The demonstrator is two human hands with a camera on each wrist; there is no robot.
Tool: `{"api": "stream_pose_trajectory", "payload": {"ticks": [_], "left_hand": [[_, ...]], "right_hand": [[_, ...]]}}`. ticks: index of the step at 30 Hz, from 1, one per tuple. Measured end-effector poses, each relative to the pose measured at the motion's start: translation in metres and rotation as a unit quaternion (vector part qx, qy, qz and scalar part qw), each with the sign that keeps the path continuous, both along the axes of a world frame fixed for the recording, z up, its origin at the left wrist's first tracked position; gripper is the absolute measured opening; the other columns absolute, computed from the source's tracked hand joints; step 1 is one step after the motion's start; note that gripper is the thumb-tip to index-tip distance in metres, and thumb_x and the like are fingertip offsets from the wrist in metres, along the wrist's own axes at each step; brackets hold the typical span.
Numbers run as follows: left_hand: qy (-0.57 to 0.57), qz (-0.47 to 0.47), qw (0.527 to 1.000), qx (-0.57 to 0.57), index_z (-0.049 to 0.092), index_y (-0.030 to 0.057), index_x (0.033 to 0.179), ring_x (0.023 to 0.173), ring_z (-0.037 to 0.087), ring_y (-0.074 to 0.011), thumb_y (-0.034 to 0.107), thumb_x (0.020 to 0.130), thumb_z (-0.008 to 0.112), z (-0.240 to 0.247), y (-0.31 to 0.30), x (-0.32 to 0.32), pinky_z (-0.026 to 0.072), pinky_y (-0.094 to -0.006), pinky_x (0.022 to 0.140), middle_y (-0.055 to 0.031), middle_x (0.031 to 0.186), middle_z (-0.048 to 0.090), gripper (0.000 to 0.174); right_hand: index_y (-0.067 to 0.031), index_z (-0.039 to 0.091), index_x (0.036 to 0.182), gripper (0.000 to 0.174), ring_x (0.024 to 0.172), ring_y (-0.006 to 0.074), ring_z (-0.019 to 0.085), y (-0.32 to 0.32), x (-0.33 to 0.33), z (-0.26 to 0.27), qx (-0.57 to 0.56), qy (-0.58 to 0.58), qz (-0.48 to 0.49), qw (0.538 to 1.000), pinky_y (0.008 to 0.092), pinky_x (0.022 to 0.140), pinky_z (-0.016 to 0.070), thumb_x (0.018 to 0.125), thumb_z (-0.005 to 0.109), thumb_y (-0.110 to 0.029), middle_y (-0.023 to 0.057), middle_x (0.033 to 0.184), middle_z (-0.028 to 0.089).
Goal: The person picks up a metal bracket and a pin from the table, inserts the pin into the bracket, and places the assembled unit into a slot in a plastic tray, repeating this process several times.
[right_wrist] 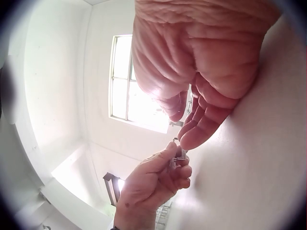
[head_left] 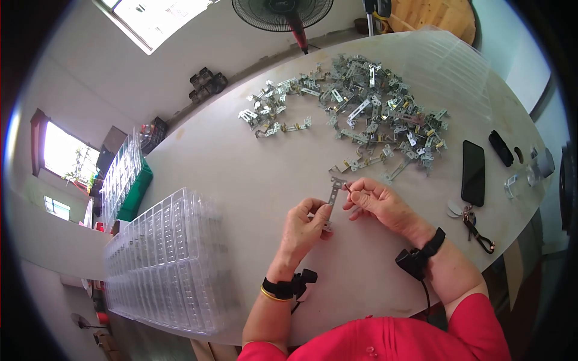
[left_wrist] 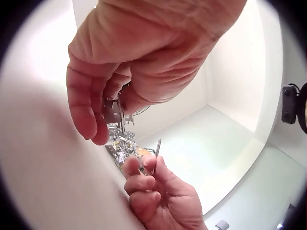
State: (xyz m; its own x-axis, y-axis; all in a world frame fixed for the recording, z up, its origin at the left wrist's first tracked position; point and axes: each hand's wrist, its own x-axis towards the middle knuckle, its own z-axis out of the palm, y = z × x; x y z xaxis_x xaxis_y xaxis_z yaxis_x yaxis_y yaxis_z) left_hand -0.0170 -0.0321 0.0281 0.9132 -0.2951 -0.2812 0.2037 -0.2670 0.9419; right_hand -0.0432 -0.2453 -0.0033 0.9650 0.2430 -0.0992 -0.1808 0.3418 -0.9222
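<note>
Between thumb and fingers, my left hand (head_left: 301, 230) holds a flat metal bracket (head_left: 333, 197) with holes along it, raised at a slant over the table. To its right, my right hand (head_left: 385, 209) pinches a thin metal pin (left_wrist: 159, 147) close to the bracket's upper end. In the left wrist view the pin sticks up past the right thumb. My left fingers hide the bracket's lower part. Beyond both hands spreads a heap of similar metal brackets (head_left: 373, 99), some with brass-coloured parts.
Stacked clear plastic compartment boxes (head_left: 174, 259) stand at the left, near a green box (head_left: 137, 189). A phone (head_left: 473, 173), keys (head_left: 465, 212) and a black case (head_left: 501, 148) lie at the right. A clear plastic lid (head_left: 448, 72) rests on the far right of the table (head_left: 198, 156).
</note>
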Motion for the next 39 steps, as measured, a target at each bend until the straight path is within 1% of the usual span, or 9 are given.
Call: {"api": "stream_pose_trajectory", "payload": {"ticks": [12,18,20,23,29,32,34,37,39], "left_hand": [[0.032,-0.094,0.995,0.001,0.063,-0.0015,0.107,0.077,0.065,-0.0090,0.019,0.098,0.066,-0.006,0.001,-0.004,0.0544,-0.0248,0.063,-0.0021,0.087,0.065,0.023],[0.063,-0.100,0.982,-0.145,0.058,-0.0018,0.119,0.081,0.068,-0.0131,0.035,0.102,0.058,-0.003,-0.003,-0.008,0.0527,-0.0243,0.071,-0.0055,0.096,0.066,0.041],[0.117,-0.079,0.972,-0.186,0.057,0.0003,0.128,0.076,0.065,-0.0118,0.043,0.104,0.051,-0.001,-0.007,-0.013,0.0483,-0.0226,0.065,-0.0039,0.092,0.064,0.049],[0.112,-0.113,0.970,-0.181,0.056,0.0030,0.133,0.068,0.060,-0.0097,0.042,0.106,0.048,-0.010,-0.004,-0.008,0.0427,-0.0214,0.058,-0.0016,0.086,0.061,0.048],[0.138,-0.097,0.970,-0.173,0.060,0.0050,0.120,0.059,0.055,-0.0099,0.037,0.108,0.046,-0.010,0.000,-0.010,0.0407,-0.0216,0.053,-0.0010,0.079,0.058,0.038],[0.120,-0.053,0.954,-0.270,0.061,0.0045,0.115,0.061,0.057,-0.0109,0.033,0.108,0.045,-0.021,-0.001,-0.008,0.0422,-0.0229,0.053,-0.0017,0.079,0.058,0.033],[0.109,-0.037,0.949,-0.294,0.061,0.0042,0.115,0.064,0.058,-0.0114,0.031,0.108,0.046,-0.024,-0.001,-0.007,0.0432,-0.0234,0.054,-0.0023,0.080,0.059,0.031],[0.079,-0.035,0.949,-0.303,0.060,0.0032,0.118,0.068,0.060,-0.0119,0.028,0.107,0.047,-0.025,0.001,-0.006,0.0454,-0.0244,0.056,-0.0040,0.085,0.062,0.030],[0.062,-0.051,0.953,-0.291,0.060,0.0025,0.121,0.071,0.061,-0.0121,0.027,0.107,0.048,-0.023,0.004,-0.006,0.0465,-0.0249,0.058,-0.0051,0.090,0.064,0.031]], "right_hand": [[-0.0044,0.062,0.110,0.016,0.100,0.0130,0.066,-0.002,0.001,0.001,0.035,-0.022,0.012,0.999,0.0307,0.091,0.0567,0.104,0.056,-0.018,0.0101,0.125,0.062],[-0.0034,0.062,0.111,0.014,0.105,0.0160,0.065,0.001,-0.003,0.002,0.083,-0.032,0.023,0.996,0.0323,0.095,0.0556,0.104,0.056,-0.014,0.0104,0.125,0.062],[-0.0033,0.062,0.111,0.014,0.106,0.0166,0.065,0.002,-0.004,0.001,0.078,-0.032,0.032,0.996,0.0323,0.095,0.0556,0.104,0.056,-0.014,0.0105,0.126,0.062],[-0.0032,0.062,0.111,0.014,0.108,0.0166,0.065,0.006,-0.006,-0.001,0.096,-0.024,0.051,0.994,0.0323,0.096,0.0551,0.104,0.056,-0.014,0.0109,0.127,0.061],[-0.0038,0.062,0.112,0.017,0.101,0.0176,0.068,0.009,-0.007,0.012,0.059,-0.024,0.022,0.998,0.0306,0.083,0.0583,0.103,0.057,-0.018,0.0126,0.128,0.061],[-0.0055,0.063,0.112,0.018,0.092,0.0159,0.070,0.009,-0.006,0.008,0.042,-0.037,-0.019,0.998,0.0290,0.074,0.0589,0.103,0.058,-0.021,0.0102,0.120,0.064],[-0.0060,0.063,0.109,0.017,0.079,0.0128,0.068,0.010,-0.004,0.007,-0.027,-0.027,-0.060,0.997,0.0273,0.066,0.0576,0.103,0.058,-0.021,0.0056,0.100,0.066],[-0.0066,0.062,0.103,0.014,0.067,0.0095,0.064,0.008,-0.006,0.009,-0.046,0.017,-0.018,0.999,0.0250,0.060,0.0540,0.103,0.058,-0.020,0.0007,0.080,0.064],[-0.0066,0.062,0.102,0.014,0.064,0.0086,0.062,0.014,-0.008,0.010,-0.091,0.015,-0.009,0.996,0.0242,0.057,0.0523,0.104,0.058,-0.020,0.0002,0.076,0.063]]}}
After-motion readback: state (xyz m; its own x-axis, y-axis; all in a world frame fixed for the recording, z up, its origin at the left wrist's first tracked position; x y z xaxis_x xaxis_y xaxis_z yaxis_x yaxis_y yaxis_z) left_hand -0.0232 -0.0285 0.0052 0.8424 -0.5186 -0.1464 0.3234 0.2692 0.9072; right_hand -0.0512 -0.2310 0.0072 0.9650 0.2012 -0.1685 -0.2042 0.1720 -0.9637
